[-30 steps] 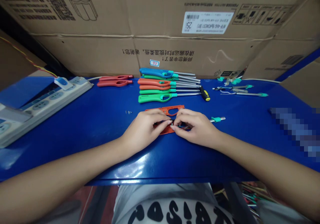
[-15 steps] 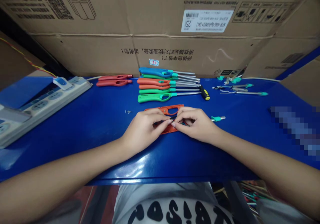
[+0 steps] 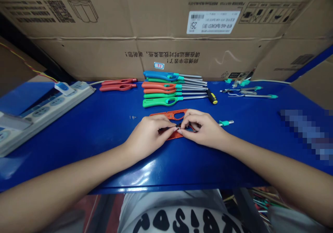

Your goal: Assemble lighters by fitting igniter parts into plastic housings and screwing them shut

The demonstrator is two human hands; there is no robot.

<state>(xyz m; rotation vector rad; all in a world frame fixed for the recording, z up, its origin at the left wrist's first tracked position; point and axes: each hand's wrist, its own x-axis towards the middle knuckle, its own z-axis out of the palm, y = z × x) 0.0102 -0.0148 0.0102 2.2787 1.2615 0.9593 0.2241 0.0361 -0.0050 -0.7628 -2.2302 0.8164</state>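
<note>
Both hands work over an opened orange lighter handle, its two shell halves apart and seemingly only part-filled.
The left hand (image 3: 149, 132) and right hand (image 3: 206, 130) each have thumb and fingers pinched on a small pale part (image 3: 178, 129), too hidden to identify. The lower shell half (image 3: 173, 136) lies directly beneath the fingertips, with wires (image 3: 191, 129) by the right hand; the upper shell half (image 3: 169, 115) lies just beyond, uncovered. A metal tube with a teal collar (image 3: 225, 123) sticks out past the right hand. Judging by the loose screws (image 3: 133, 117), the halves remain unfastened; whole-looking lighters (image 3: 159, 102) lie farther back.
</note>
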